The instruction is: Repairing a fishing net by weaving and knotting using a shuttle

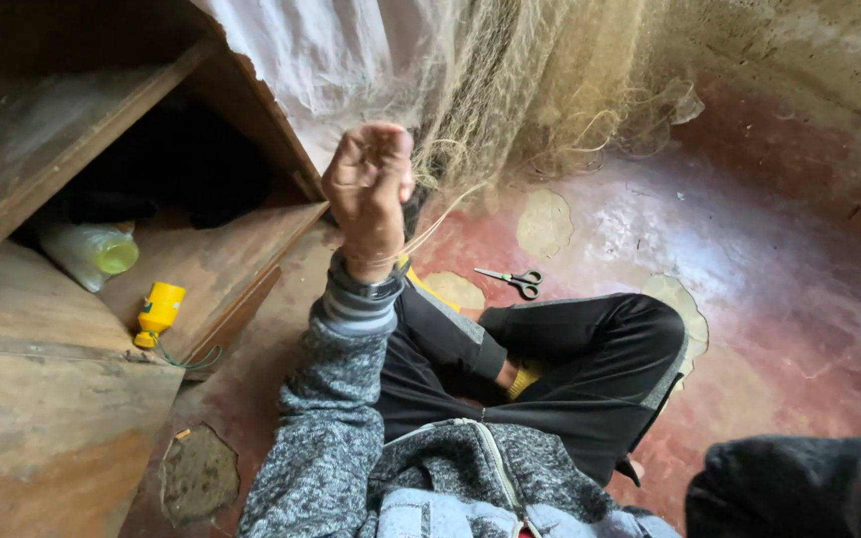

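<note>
I sit cross-legged on a worn red floor. My left hand (369,189) is raised in front of me, closed in a fist around thin pale strands of a fishing net (530,90). The net hangs in a tan bundle just behind and to the right of the hand. A wristwatch and a striped cuff show below the fist. Of my right arm only a blurred dark sleeve (799,488) shows at the lower right; the hand is out of view. Small scissors (512,280) lie on the floor beyond my knee.
Rough wooden shelves (42,329) stand at the left. On them lie a yellow spool-like object (159,309) with green cord and a translucent plastic bottle (92,251). A white cloth (321,50) hangs behind the net. The floor has cracked patches (196,476).
</note>
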